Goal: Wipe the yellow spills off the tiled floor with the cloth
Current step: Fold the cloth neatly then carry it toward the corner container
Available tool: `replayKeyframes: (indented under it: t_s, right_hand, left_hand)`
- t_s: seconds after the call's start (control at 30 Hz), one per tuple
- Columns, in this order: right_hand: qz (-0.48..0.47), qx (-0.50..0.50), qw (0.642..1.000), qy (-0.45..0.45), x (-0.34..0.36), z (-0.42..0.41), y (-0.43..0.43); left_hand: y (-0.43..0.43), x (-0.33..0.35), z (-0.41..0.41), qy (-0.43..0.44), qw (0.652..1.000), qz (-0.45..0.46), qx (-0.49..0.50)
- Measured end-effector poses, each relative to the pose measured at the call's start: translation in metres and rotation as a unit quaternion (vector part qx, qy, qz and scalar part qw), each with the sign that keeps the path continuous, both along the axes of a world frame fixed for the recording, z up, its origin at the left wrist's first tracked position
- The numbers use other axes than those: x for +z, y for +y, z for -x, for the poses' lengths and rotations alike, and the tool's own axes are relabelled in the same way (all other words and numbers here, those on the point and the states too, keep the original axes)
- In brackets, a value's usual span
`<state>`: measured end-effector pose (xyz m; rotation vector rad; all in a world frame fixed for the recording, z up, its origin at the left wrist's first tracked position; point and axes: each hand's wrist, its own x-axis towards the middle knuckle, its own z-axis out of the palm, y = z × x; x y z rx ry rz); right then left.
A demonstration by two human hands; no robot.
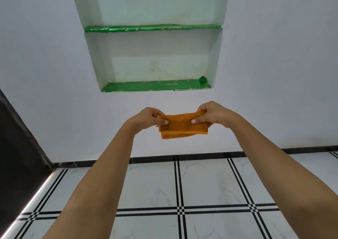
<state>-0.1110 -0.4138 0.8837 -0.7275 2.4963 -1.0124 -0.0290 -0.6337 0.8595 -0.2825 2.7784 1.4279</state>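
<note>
- The left hand and right hand pinch the folded cloth between them, probably to make a wiping pad.
- The floor below the hands shows no spills.

Two hands, one cloth
One orange cloth, two hands – left hand, right hand – and two green-lined shelves in one wall niche

Both arms reach forward, holding a folded orange cloth up in front of a white wall — left hand pinches its left end, right hand its right end. Behind it a wall niche has green-lined shelves. Below lies a white tiled floor with black lines.
</note>
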Motion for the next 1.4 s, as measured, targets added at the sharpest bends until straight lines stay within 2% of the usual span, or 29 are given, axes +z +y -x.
replayKeyframes:
  t_s: [0.07,0.17,0.2,0.37,0.57,0.7,0.9,1.07,1.27,1.4]
  right_hand:
    - [0.002,0.009,1.0,-0.019,-0.001,0.0,0.004]
    - [0.055,0.026,0.991,-0.119,-0.004,-0.001,0.008]
    - [0.049,0.038,0.988,-0.139,-0.006,-0.002,0.008]
    - [-0.011,0.076,0.984,-0.161,-0.02,-0.015,-0.009]
    - [0.062,0.026,0.978,-0.196,-0.041,-0.023,-0.022]
    - [0.122,-0.03,0.963,-0.24,-0.061,-0.025,-0.021]
    - [0.184,-0.136,0.931,-0.285,-0.102,-0.034,-0.004]
    - [0.233,-0.25,0.886,-0.315,-0.129,-0.052,0.045]
    - [0.258,-0.397,0.838,-0.272,-0.148,-0.08,0.152]
    - [0.307,-0.493,0.774,-0.253,-0.154,-0.099,0.243]
  left_hand:
    - [-0.003,-0.004,-0.002,-0.001,0.999,-0.042,0.005]
    - [-0.001,-0.012,-0.007,0.0,0.976,-0.219,0.009]
    - [0.002,-0.013,-0.008,0.004,0.968,-0.251,0.008]
    - [0.025,-0.016,-0.005,0.018,0.969,-0.247,0.008]
    - [0.024,-0.024,-0.001,0.001,0.971,-0.236,0.035]
    - [0.024,-0.058,-0.004,0.031,0.943,-0.314,0.103]
    - [0.044,-0.106,-0.005,0.001,0.929,-0.345,0.131]
    - [0.09,-0.142,0.013,-0.075,0.924,-0.369,0.07]
    - [0.207,-0.162,0.025,-0.166,0.921,-0.351,-0.028]
    - [0.305,-0.169,0.029,-0.207,0.919,-0.326,-0.086]
